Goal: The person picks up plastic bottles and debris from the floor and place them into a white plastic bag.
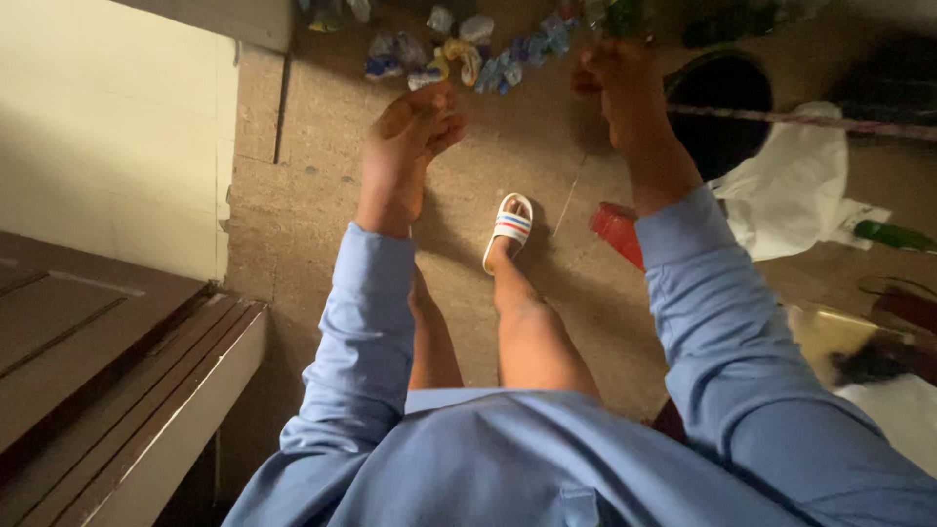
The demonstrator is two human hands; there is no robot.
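From the head view I look down past blue sleeves to a concrete floor [322, 176]. My left hand [410, 132] reaches far ahead, fingers curled together on what seems a small brown scrap; the blur keeps me from being sure it holds anything. My right hand [620, 83] is raised farther right, grip pinched on something small and red at the thumb, with a green bottle [625, 15] just beyond it; whether it holds that bottle I cannot tell.

A row of crumpled wrappers [468, 49] lies on the floor just past both hands. My sandal [510, 226] stands between the arms, a red object [617, 232] near it.

I judge that a step right could catch the rope [810, 122] stretched over the dark bin [722, 102], or slip on the white bag [791, 190]. Another green bottle [893, 235] could roll underfoot.

Left, a wall [107, 127] and wooden step [146, 390] hem me in; open floor lies ahead, between the hands.
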